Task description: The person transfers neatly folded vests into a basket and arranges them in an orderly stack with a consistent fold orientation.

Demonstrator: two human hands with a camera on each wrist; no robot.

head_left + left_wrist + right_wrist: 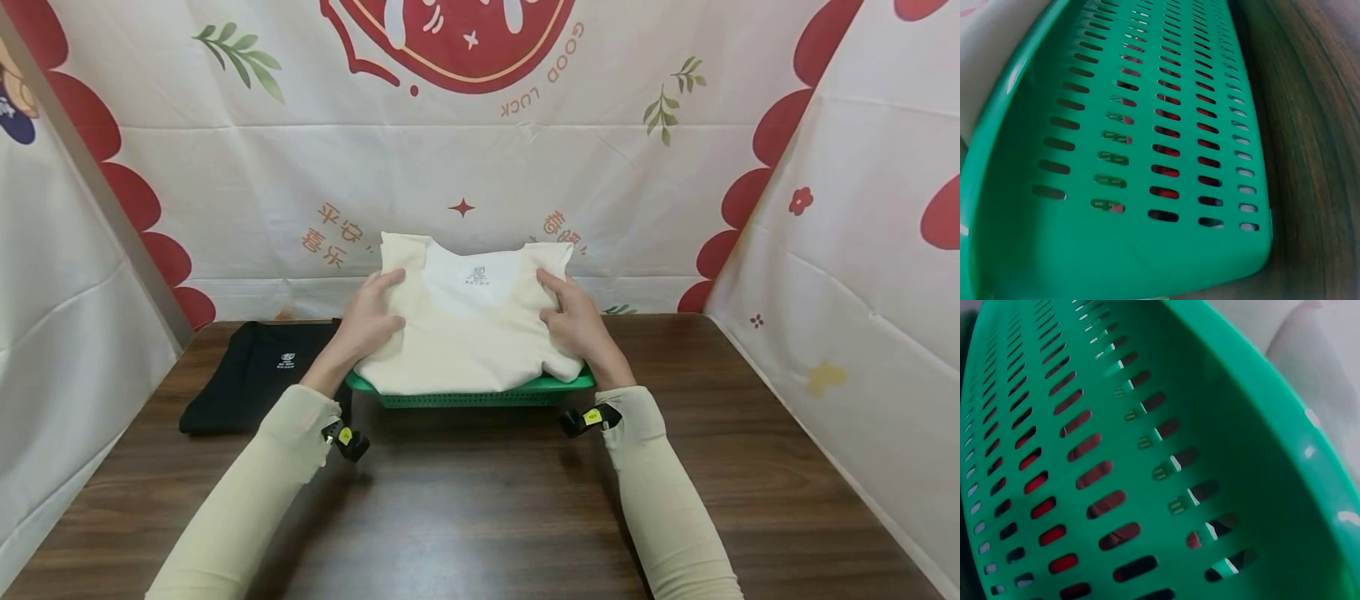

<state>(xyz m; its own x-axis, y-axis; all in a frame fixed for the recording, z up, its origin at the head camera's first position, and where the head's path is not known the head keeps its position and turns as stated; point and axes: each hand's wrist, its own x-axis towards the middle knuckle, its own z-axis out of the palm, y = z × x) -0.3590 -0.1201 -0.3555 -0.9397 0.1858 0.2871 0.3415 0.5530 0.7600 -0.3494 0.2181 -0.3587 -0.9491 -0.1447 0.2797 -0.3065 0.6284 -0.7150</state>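
A folded cream T-shirt (pixel 472 342), its neckline up and a small printed label inside the collar, spreads over a green plastic basket (pixel 472 401) at the back of the table. My left hand (pixel 366 318) grips the shirt's left side, thumb in front and the other fingers mostly hidden behind the cloth. On the opposite side, my right hand (pixel 579 323) holds the shirt the same way. Both wrist views are filled by the slotted basket wall (pixel 1116 250) (pixel 1254 419); neither hand shows there. Reddish patches appear through the slots.
A folded black garment (pixel 262 375) with a small white print lies left of the basket. The brown wooden table (pixel 465 500) extends in front. Printed white cloth (pixel 465 167) hangs behind, and similar cloth (pixel 855 275) closes the right side.
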